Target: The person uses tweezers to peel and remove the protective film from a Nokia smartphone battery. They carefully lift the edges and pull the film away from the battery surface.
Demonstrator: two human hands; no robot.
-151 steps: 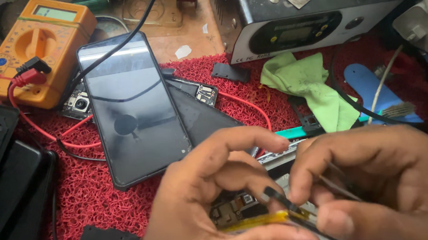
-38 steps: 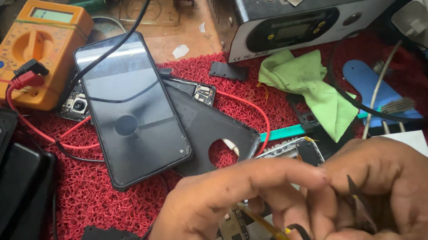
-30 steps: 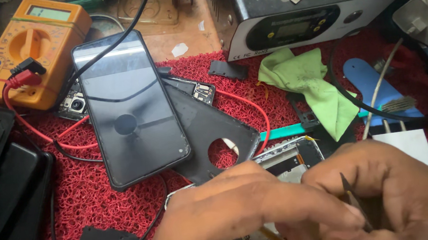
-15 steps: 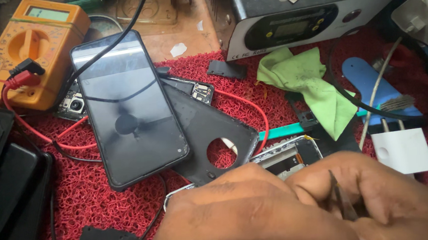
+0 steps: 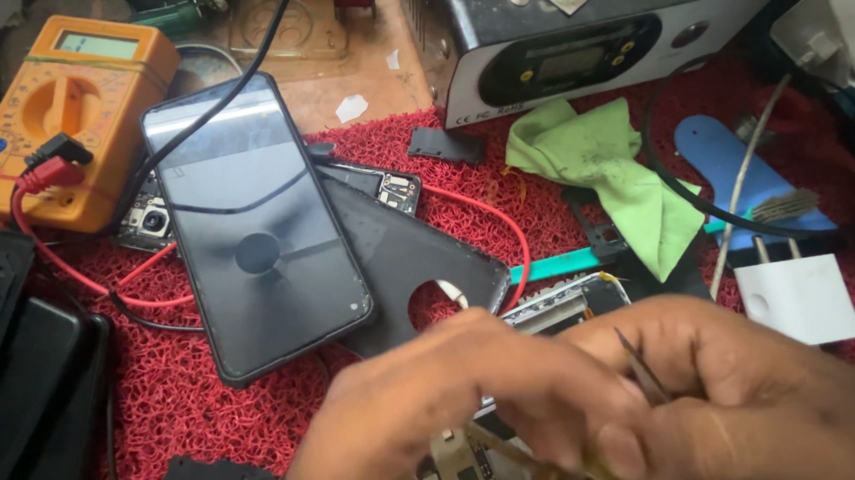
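The right hand (image 5: 760, 397) pinches thin tweezers (image 5: 643, 375) pointing down-left toward the opened phone board (image 5: 464, 473), which lies under the left hand (image 5: 439, 410) gripping it.

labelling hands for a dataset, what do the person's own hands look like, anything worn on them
Both are bare: no gloves, rings, watch or bands show on the left hand or the right hand. Fingernails are short and unpainted. No sleeve shows; the frame's lower edge cuts both off before the wrists.

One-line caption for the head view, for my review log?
Both hands, left and right, the right holding tweezers, work on an opened phone on a red mat beside a dark-screened phone.
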